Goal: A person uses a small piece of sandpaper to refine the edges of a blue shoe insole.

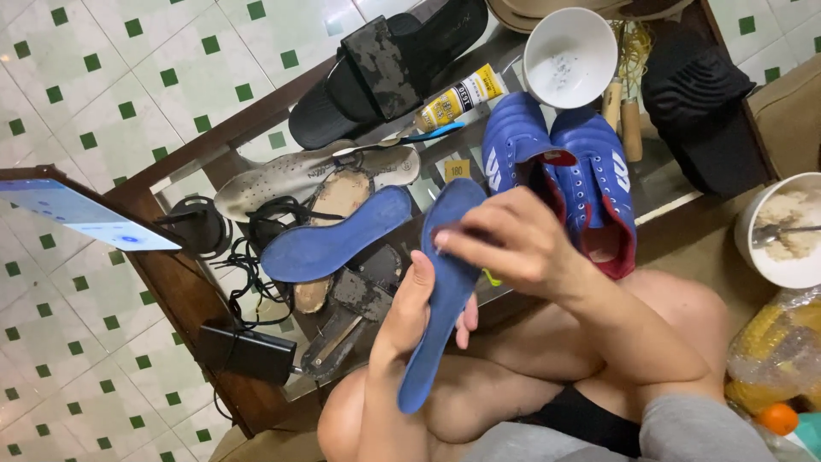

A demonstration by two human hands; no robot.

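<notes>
My left hand (412, 310) grips a blue shoe insole (436, 299) from beneath, holding it upright and lengthwise over my knees. My right hand (511, 241) presses a small dark piece, too small to identify, against the insole's upper part with its fingertips. A second blue insole (333, 239) lies on the glass table (184, 282) just left of my hands. A pair of blue sports shoes with white stripes (564, 162) sits on the table behind my right hand.
On the table: a grey insole (291, 175), black sandal (385, 68), glue tube (457, 96), white bowl (569, 56), black shoe (697, 98), cables and a black charger (248, 351). A lit tablet (73, 214) stands left. A bowl with a spoon (787, 231) sits right.
</notes>
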